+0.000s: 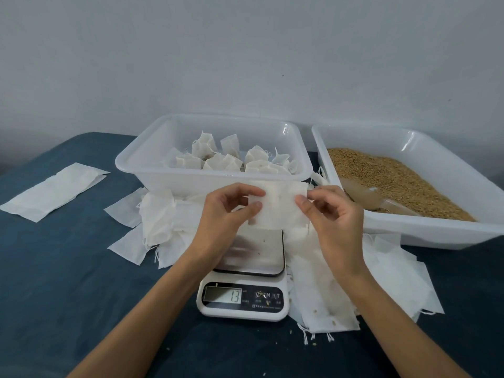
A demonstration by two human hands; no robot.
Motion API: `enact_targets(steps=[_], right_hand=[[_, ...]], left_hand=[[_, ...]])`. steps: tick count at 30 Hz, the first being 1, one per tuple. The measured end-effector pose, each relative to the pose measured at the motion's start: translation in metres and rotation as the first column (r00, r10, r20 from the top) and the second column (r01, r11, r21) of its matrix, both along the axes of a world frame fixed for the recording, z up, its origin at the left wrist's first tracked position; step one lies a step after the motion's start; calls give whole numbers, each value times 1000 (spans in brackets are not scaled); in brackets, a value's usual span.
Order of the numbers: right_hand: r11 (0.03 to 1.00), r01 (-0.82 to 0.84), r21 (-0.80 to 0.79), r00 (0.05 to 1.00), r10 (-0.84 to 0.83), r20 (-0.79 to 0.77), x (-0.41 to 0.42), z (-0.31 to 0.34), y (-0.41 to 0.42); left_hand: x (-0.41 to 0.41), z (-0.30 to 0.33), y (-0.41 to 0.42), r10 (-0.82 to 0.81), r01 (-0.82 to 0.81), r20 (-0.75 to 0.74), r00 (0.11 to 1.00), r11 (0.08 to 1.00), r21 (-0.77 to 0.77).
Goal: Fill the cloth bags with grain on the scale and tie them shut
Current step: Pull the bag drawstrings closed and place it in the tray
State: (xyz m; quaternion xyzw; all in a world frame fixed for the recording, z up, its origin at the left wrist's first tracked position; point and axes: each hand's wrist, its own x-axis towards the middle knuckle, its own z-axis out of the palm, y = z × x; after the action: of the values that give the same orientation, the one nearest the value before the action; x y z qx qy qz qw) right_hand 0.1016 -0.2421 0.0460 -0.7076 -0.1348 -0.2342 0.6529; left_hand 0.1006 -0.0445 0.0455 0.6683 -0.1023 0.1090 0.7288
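An empty bag [275, 205] is held flat above the scale [245, 268], pinched at one edge by the left hand [226, 214] and at the other by the right hand [330, 211]. Its mouth may be fumbled, the thin layers clinging. Left of the scale, loose bags [152, 222] are heaped; behind it, a tub [131, 162] of filled bags. Right of it, grain [395, 178] and scoop [365, 197] are within reach.

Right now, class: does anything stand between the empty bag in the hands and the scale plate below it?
Nothing visible does. The empty bag, pinched by the left hand and right hand, hangs directly over the bare scale plate. Loose bags lie beside the plate, not on it.
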Motion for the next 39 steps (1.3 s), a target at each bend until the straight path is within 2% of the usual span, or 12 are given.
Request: enact_targets(steps=[5,8,13,18,23,27,39], right_hand=[[994,-94,49,995,95,-27,-2,3,0],[987,-153,48,984,157,-89,-4,3,2],[992,-117,38,988,120,-97,-1,3,-2],[954,-295,-44,949,288,-126,-4,5,0],[970,-239,-49,965,231,-120,-5,4,0],[947,-315,-65,940,302,-156,-6,4,2],[942,-312,-121,945,294,-143,-8,2,1]], left_hand=[[0,1,-1,8,-8,18,1000,1000,-13],[-1,-1,-1,16,-17,26,1000,999,44],[0,0,2,77,-76,29,997,997,-23],[0,0,1,63,-63,42,997,998,-1],[0,1,2,95,-94,33,995,995,-44],[-1,1,0,75,-74,31,997,997,-31],[1,2,4,156,-156,11,988,988,-11]])
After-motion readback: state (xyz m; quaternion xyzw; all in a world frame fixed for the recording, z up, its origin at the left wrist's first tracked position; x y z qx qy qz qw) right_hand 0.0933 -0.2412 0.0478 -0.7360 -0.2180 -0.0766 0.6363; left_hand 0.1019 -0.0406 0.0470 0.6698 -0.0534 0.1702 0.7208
